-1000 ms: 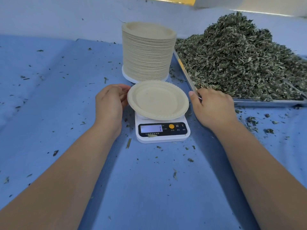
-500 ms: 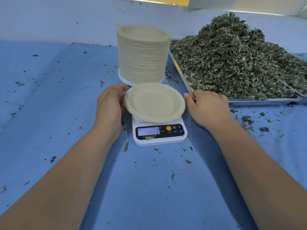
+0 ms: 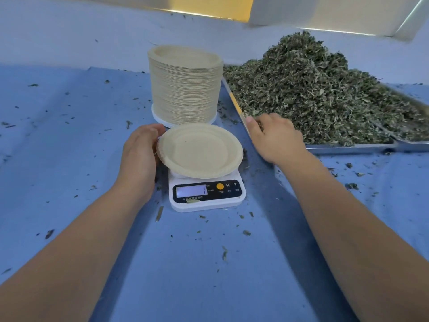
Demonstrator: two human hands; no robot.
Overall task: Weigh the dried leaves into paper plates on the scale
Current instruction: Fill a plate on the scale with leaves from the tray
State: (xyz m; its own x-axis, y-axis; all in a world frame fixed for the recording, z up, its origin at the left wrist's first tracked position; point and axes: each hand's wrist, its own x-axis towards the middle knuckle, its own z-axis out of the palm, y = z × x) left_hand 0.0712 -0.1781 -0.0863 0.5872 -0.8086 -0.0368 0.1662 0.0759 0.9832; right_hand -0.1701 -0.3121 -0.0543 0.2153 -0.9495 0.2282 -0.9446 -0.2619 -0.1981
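Paper plate (image 3: 199,149) face-up, resting on scale (image 3: 206,201)

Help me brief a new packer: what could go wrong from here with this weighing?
1. The left hand holds the rim of the paper plate; any pressure could skew what the scale reads.
2. The plate overhangs the scale's left side, so a lopsided handful might tip it.
3. The right hand is in the dried leaves at the corner of the tray; carrying them across may scatter crumbs on the blue cloth.
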